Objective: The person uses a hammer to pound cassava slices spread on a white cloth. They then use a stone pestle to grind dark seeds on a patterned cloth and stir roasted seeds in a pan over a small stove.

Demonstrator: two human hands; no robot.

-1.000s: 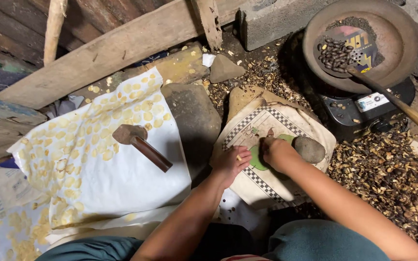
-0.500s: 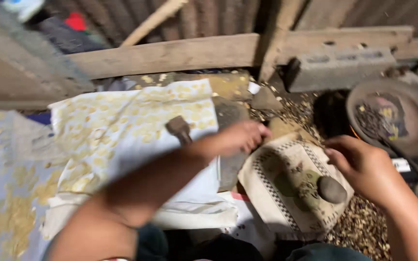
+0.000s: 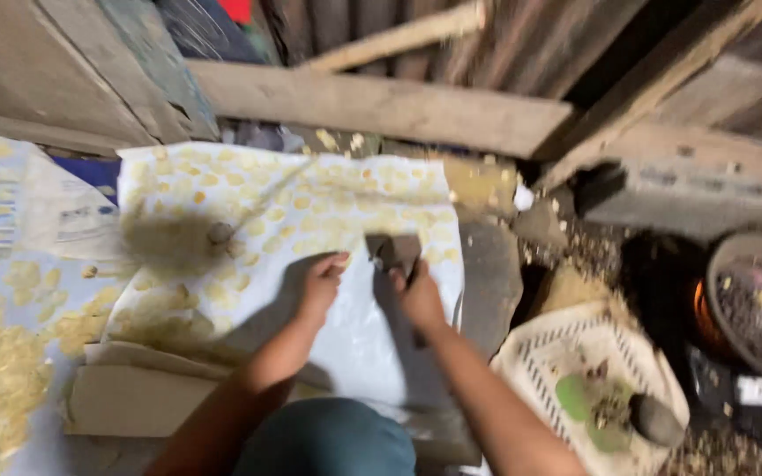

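head view: the white cloth (image 3: 346, 344) spread on the ground serves as landmark, its far part dotted with pale yellow flakes (image 3: 249, 189). the right hand (image 3: 416, 298) lies over the cloth's right part, fingers wrapped around the handle of a small hammer (image 3: 393, 249), whose dark blocky head sits just beyond the knuckles. the left hand (image 3: 321, 284) rests on the cloth just left of the hammer, fingers curled loosely downward and holding nothing, fingertips touching the fabric. a flat grey stone (image 3: 490, 282) lies against the cloth's right edge. further right of the cloth sits a patterned woven mat (image 3: 540, 357) bearing green leaves (image 3: 572, 395) and a dark rounded stone (image 3: 656, 419).
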